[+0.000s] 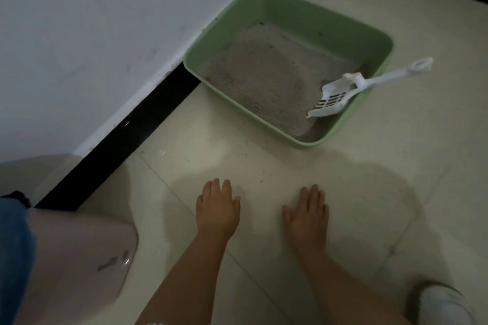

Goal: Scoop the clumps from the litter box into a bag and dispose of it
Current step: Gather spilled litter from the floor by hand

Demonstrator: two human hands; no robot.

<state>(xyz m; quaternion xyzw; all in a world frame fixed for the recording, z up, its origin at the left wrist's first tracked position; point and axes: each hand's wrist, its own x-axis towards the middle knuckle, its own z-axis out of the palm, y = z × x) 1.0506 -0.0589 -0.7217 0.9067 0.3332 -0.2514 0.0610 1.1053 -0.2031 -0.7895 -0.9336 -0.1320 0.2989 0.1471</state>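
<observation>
Far left, we've got a strip of blue fabric (13, 250) at the frame edge, and just beside it a pale pinkish plastic container (87, 258) with a rounded top, standing on the floor. Above it, the grey-white wall (79, 34) runs diagonally, edged by a black baseboard strip (126, 134) where it meets the cream tiled floor (396, 192).

Moving in, our left hand (217, 207) is out in front of us, palm down, fingers straight and close together, holding nothing; whether it touches the tile or hangs just over it, we cannot tell. Next to it and apart from it, our right hand (306, 215) is the same story: flat, fingers extended, nothing in it.

Beyond the hands, well apart from both, sits the green litter box (311, 8), one corner tucked up against the baseboard. Grey litter (264, 74) covers its bottom, and a few stray grains dot the tile in front of it. It's dim and a little soft here, so we can't pick out individual clumps.

On the right side of the box, the white slotted scoop (335, 97) lies with its blade down inside the tray and its handle propped over the right rim, the ring end poking out past the box.

Bottom right corner, a white shoe (443, 306) shows on the tile.
</observation>
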